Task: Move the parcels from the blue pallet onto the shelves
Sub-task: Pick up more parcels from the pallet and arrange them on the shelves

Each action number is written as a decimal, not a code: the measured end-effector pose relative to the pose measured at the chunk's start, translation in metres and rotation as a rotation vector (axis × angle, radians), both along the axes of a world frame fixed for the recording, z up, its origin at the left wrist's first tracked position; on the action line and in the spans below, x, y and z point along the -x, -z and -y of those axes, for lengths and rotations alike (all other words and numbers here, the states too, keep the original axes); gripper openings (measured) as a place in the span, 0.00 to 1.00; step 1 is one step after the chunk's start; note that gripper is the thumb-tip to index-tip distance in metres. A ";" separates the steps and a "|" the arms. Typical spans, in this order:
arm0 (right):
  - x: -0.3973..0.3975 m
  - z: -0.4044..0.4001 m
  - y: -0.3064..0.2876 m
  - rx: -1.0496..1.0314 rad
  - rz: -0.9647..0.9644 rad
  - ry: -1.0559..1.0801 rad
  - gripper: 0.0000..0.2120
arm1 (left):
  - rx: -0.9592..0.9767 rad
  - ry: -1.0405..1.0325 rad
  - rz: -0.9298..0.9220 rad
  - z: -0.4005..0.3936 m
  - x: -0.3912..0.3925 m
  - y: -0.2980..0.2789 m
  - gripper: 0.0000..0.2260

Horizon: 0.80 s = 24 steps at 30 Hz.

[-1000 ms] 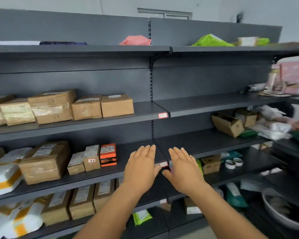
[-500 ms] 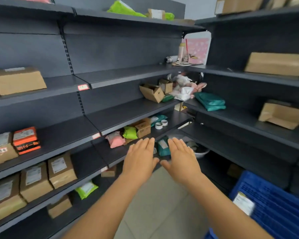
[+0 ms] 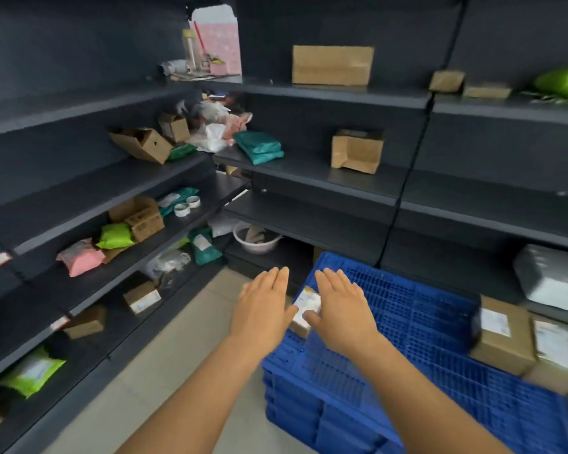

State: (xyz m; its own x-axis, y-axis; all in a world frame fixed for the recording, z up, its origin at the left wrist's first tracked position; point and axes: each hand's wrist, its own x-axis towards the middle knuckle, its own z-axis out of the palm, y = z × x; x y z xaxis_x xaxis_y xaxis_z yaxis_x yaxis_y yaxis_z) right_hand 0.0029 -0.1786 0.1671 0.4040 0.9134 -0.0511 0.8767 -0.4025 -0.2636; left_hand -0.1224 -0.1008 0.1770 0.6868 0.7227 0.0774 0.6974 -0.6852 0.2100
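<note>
Left hand [image 3: 263,306] and right hand [image 3: 341,306] held out flat, fingers straight, thumbs nearly meeting, gripping nothing; between and beneath them a small labelled parcel [image 3: 305,311] lying near the left edge of the blue pallet [image 3: 407,322]; at the pallet's right edge two more brown boxes [image 3: 505,335] side by side; beyond, dark shelves [image 3: 309,173] holding cardboard boxes and coloured bags; a pale bowl [image 3: 258,245] low in the corner, contents unclear.

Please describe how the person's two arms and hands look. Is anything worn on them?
Both forearms are bare, with no sleeve in view. The left hand and the right hand wear no gloves, and I see no ring, watch or band. Motion blur hides finer detail.
</note>
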 end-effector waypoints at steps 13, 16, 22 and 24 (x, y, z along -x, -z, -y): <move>-0.157 0.151 0.047 0.120 -0.076 0.349 0.37 | 0.114 0.318 -0.122 0.118 -0.184 0.054 0.30; -0.183 0.172 0.057 0.129 -0.097 0.440 0.37 | 0.137 0.398 -0.138 0.131 -0.219 0.063 0.30; -0.232 0.199 0.075 0.153 -0.148 0.628 0.37 | 0.197 0.538 -0.189 0.144 -0.287 0.085 0.31; -0.248 0.203 0.084 0.140 -0.171 0.694 0.38 | 0.211 0.580 -0.213 0.144 -0.309 0.094 0.31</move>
